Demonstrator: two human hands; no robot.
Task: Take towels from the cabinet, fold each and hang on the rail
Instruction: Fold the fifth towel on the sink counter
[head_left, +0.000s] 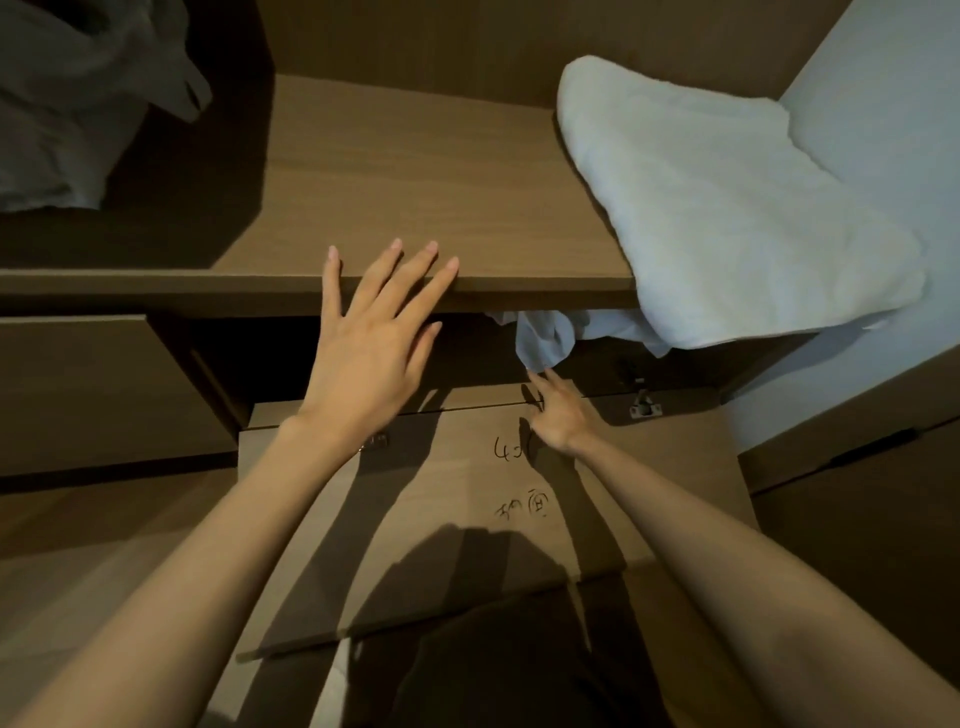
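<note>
A wooden cabinet stands in front of me with its flap door (467, 519) folded down. Crumpled pale towels (545, 338) show inside the dark compartment under the shelf. My right hand (556, 410) reaches into the opening, fingertips touching the lowest corner of a hanging towel. My left hand (369, 343) is spread flat, its fingers resting over the front edge of the shelf (389, 208). A large white folded towel (727, 208) lies on the shelf's right end and droops over its edge. No rail is in view.
A grey crumpled cloth (67, 104) sits in the dark compartment at upper left. A closed drawer front (104, 389) is at left. A pale wall (883, 104) borders the right side. Handwriting marks the open door, and a hinge (644, 408) sits at its right.
</note>
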